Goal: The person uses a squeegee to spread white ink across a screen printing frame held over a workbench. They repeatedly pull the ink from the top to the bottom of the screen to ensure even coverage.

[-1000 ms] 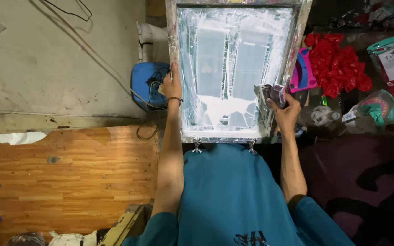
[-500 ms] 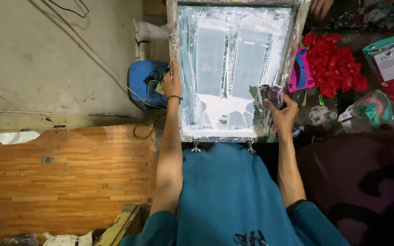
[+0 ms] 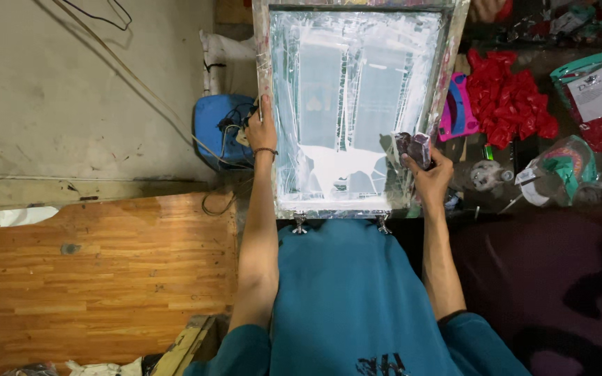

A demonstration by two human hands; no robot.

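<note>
At upper centre, a printing screen frame (image 3: 357, 111) is gripped at its left edge by the left hand (image 3: 262, 132). A small dark squeegee-like tool (image 3: 412, 147) is clasped by the right hand (image 3: 430, 174) against its right edge.

Person wears a teal short-sleeved cotton T-shirt (image 3: 346, 299); the fabric fills the lower centre of the head view. Sleeves end above the elbows, forearms bare. A small dark printed mark (image 3: 377, 365) sits on the shirt at the bottom edge, partly cut off. Left hand (image 3: 262, 131): a thin dark band (image 3: 266, 151) around the wrist. Right hand (image 3: 431, 176): wrist bare.
</note>
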